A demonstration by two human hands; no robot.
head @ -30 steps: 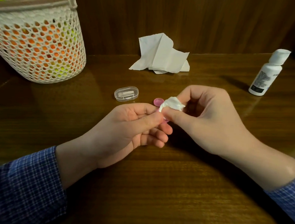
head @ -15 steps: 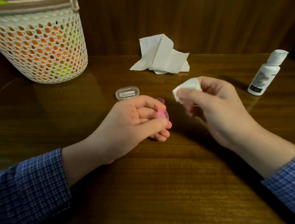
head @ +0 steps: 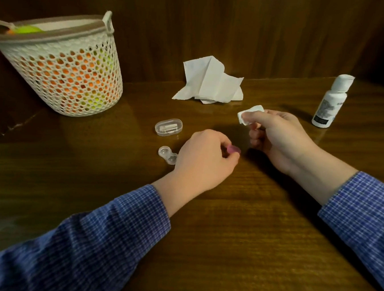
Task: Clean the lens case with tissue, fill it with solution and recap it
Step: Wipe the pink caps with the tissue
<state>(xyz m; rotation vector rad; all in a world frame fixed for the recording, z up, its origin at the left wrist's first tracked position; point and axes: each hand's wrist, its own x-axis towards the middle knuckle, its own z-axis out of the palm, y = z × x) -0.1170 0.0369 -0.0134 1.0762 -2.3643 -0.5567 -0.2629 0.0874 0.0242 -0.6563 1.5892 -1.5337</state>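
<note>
Nearest the camera, two forearms in blue checked sleeves point(head: 99, 237) reach out over a dark wooden table point(head: 237, 230). The left hand point(head: 204, 160) rests low on the tabletop with its fingers curled inward, and between thumb and fingertips it pinches a small pink cap point(head: 303, 156), of which only an edge shows past the knuckles. Just beside that hand on its left, touching or nearly touching it, lies the clear lens case point(head: 168, 155), flat on the wood with both round wells uncapped and facing up. To the right and a little farther off, the right hand point(head: 279, 139) is raised slightly above the table, its fingers folded together and its thumb and forefinger clamped on a small wad of white tissue point(head: 250, 116) that sticks out toward the left. Beyond the lens case sits a small clear oblong box point(head: 169, 127) with something pale inside. Farther back, near the wall, a crumpled white tissue sheet point(head: 211, 83) lies by itself. At the far right stands a white solution bottle point(head: 332, 100), capped and upright, well apart from both hands. At the far left stands a white mesh basket point(head: 63, 69), orange and yellow-green contents showing through its holes.
</note>
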